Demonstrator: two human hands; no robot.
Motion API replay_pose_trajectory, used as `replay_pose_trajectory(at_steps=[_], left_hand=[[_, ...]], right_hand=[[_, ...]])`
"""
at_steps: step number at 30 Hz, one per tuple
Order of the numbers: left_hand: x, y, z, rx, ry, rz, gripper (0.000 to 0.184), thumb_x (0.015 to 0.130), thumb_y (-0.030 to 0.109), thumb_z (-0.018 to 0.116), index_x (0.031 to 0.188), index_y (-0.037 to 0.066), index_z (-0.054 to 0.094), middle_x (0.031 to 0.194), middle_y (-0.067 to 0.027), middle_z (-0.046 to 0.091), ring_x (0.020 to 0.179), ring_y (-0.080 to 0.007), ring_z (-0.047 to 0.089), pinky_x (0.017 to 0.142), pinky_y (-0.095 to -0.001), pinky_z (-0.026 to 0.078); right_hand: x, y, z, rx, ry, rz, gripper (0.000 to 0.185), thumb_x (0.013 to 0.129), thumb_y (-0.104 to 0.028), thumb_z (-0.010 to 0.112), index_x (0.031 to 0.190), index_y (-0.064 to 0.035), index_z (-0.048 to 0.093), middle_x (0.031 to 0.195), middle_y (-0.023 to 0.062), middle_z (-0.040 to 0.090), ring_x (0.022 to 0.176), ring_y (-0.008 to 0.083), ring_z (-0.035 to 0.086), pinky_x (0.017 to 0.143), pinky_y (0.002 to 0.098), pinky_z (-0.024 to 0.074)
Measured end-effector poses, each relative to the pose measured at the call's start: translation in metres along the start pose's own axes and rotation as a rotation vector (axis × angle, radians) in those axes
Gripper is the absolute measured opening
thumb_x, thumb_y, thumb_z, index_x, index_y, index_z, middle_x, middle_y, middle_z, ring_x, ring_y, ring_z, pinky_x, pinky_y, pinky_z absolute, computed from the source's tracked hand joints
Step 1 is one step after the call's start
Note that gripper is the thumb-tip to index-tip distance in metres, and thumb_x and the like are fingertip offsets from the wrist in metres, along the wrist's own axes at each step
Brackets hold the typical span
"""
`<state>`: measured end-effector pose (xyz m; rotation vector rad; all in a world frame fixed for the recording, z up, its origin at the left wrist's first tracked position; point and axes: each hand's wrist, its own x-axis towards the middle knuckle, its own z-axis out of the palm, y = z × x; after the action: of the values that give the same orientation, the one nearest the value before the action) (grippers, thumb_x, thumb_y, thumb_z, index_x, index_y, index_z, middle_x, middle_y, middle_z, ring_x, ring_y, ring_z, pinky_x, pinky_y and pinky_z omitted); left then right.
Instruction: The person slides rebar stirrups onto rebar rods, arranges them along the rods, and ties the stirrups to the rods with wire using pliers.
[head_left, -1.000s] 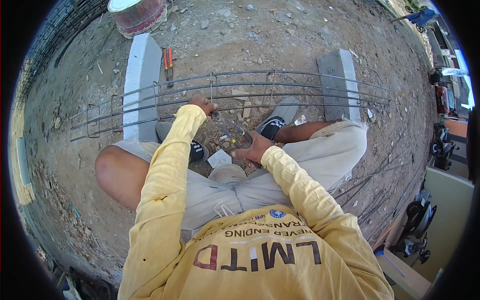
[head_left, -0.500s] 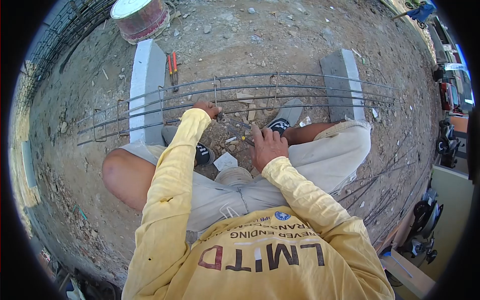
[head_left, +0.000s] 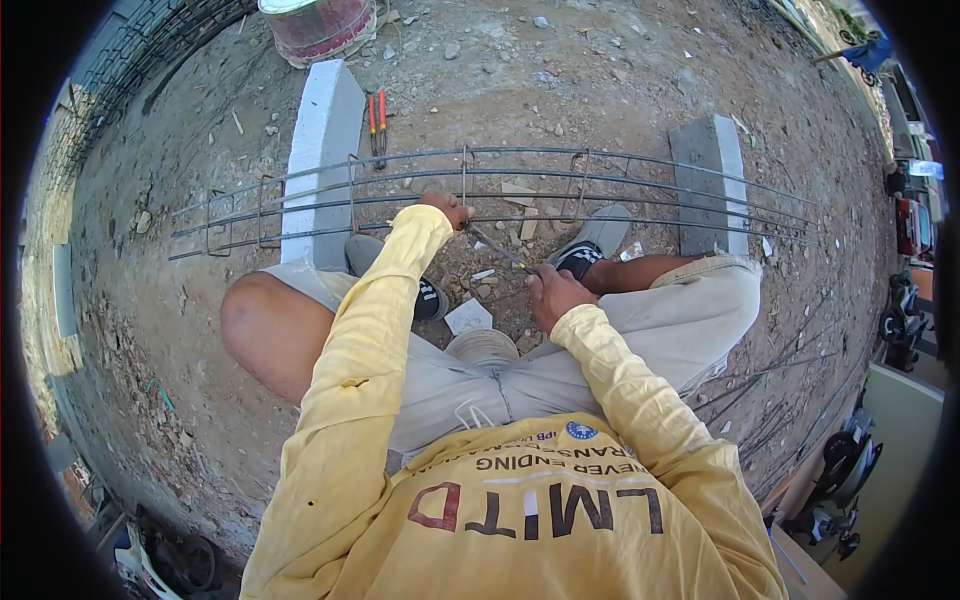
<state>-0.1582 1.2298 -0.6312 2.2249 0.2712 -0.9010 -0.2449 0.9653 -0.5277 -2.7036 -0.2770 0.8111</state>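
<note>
A long rebar cage (head_left: pixel 400 199) with square wire stirrups lies across two concrete blocks. My left hand (head_left: pixel 447 209) is closed at the cage's near bar, beside a stirrup; its fingers seem to pinch something too small to make out. My right hand (head_left: pixel 556 297) is wrapped round the handles of a pair of pliers (head_left: pixel 508 257), whose jaws reach up to the near bar just by my left fingertips. The tool's handles are mostly hidden in my palm.
The left block (head_left: pixel 322 165) and right block (head_left: pixel 709 185) bear the cage. Red-handled pliers (head_left: pixel 377 130) lie beyond it near a paint-stained bucket (head_left: pixel 322 30). A white tile piece (head_left: pixel 468 317) and an upturned pail (head_left: pixel 483 347) sit between my legs. Loose rods lie at right.
The whole view has shifted, so the scene sits further right. My right hand has turned and closed round the plier handles, after its fingers were spread over them. My left hand stays at the bar.
</note>
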Motion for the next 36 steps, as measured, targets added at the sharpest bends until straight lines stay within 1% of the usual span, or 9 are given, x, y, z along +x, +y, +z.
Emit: replay_pose_trajectory(at_steps=[5, 8, 13, 20, 25, 28, 29, 30, 36], left_hand=[[-0.011, 0.010, -0.007, 0.000, -0.022, -0.021, 0.043, 0.083, 0.051, 0.057, 0.088, 0.012, 0.073, 0.092, -0.0151, 0.069, 0.092, -0.0341, 0.065, 0.086, -0.0435, 0.048], [-0.012, 0.011, -0.008, 0.031, -0.009, -0.008, 0.043, 0.084, 0.051, 0.058, 0.088, 0.011, 0.073, 0.088, -0.0125, 0.070, 0.087, -0.0297, 0.065, 0.083, -0.0405, 0.048], [-0.017, 0.015, -0.008, 0.138, 0.093, 0.005, 0.044, 0.083, 0.051, 0.062, 0.089, 0.009, 0.073, 0.080, -0.0075, 0.071, 0.077, -0.0210, 0.065, 0.076, -0.0360, 0.049], [-0.064, 0.028, 0.001, -0.659, 0.731, -0.183, 0.052, 0.076, 0.054, 0.071, 0.076, 0.003, 0.062, 0.063, -0.0064, 0.060, 0.055, -0.0176, 0.055, 0.054, -0.0338, 0.046], [-0.093, 0.052, 0.076, -1.462, 0.076, -0.651, 0.062, 0.072, 0.070, 0.065, 0.085, 0.011, 0.052, 0.068, -0.0030, 0.057, 0.054, -0.0205, 0.056, 0.053, -0.0423, 0.049], [-0.084, 0.073, 0.104, -1.733, -0.064, -0.310, 0.047, 0.079, 0.057, 0.068, 0.083, 0.012, 0.053, 0.077, -0.0056, 0.060, 0.071, -0.0224, 0.061, 0.067, -0.0441, 0.052], [-0.067, 0.070, 0.116, -1.926, -0.069, -0.178, 0.041, 0.082, 0.051, 0.068, 0.082, 0.013, 0.053, 0.080, -0.0055, 0.060, 0.076, -0.0231, 0.061, 0.071, -0.0438, 0.053], [-0.066, 0.073, 0.119, -2.029, -0.047, -0.154, 0.036, 0.084, 0.046, 0.068, 0.082, 0.013, 0.053, 0.079, -0.0049, 0.060, 0.074, -0.0234, 0.061, 0.071, -0.0438, 0.053], [-0.062, 0.093, 0.124, -2.333, 0.073, -0.024, 0.033, 0.086, 0.042, 0.067, 0.078, 0.014, 0.053, 0.075, -0.0020, 0.059, 0.071, -0.0214, 0.060, 0.068, -0.0467, 0.053]], right_hand=[[-0.015, -0.042, -0.039, -0.022, -0.145, 0.117, 0.036, 0.096, -0.034, 0.038, 0.113, -0.0058, 0.055, 0.087, 0.0253, 0.066, 0.093, 0.0437, 0.062, 0.087, 0.0505, 0.0467], [0.001, -0.012, -0.007, 0.077, -0.028, -0.036, 0.038, 0.096, -0.034, 0.036, 0.110, -0.0047, 0.055, 0.077, 0.0198, 0.067, 0.077, 0.0375, 0.067, 0.075, 0.0465, 0.0517], [0.016, 0.000, -0.020, 0.734, -0.536, 0.216, 0.045, 0.097, -0.037, 0.031, 0.116, -0.0020, 0.053, 0.071, 0.0135, 0.065, 0.056, 0.0241, 0.063, 0.054, 0.0355, 0.0518], [0.023, 0.006, -0.015, 0.721, -0.462, 0.151, 0.045, 0.096, -0.034, 0.033, 0.112, 0.0008, 0.057, 0.070, 0.0160, 0.066, 0.053, 0.0256, 0.065, 0.053, 0.0371, 0.0532], [0.014, -0.006, -0.040, 0.801, -0.535, 0.217, 0.042, 0.095, -0.032, 0.038, 0.112, 0.0029, 0.055, 0.072, 0.0175, 0.066, 0.053, 0.0265, 0.065, 0.049, 0.0365, 0.0533], [0.021, -0.004, -0.039, 0.727, -0.519, 0.135, 0.034, 0.095, -0.027, 0.047, 0.117, -0.0007, 0.049, 0.072, 0.0151, 0.065, 0.055, 0.0243, 0.065, 0.048, 0.0361, 0.0542], [0.018, -0.006, -0.046, 0.787, -0.550, 0.150, 0.052, 0.086, -0.024, 0.058, 0.128, 0.0053, 0.046, 0.082, 0.0145, 0.067, 0.062, 0.0221, 0.068, 0.055, 0.0349, 0.0561], [0.031, 0.020, -0.018, 0.719, -0.493, 0.096, 0.066, 0.079, -0.025, 0.066, 0.130, 0.0096, 0.042, 0.096, 0.0190, 0.066, 0.076, 0.0244, 0.069, 0.068, 0.0343, 0.0567], [0.007, 0.022, -0.071, 0.520, -0.414, -0.130, 0.079, 0.075, -0.009, 0.071, 0.141, 0.0023, 0.028, 0.095, 0.0160, 0.066, 0.077, 0.0207, 0.067, 0.071, 0.0314, 0.0531]])
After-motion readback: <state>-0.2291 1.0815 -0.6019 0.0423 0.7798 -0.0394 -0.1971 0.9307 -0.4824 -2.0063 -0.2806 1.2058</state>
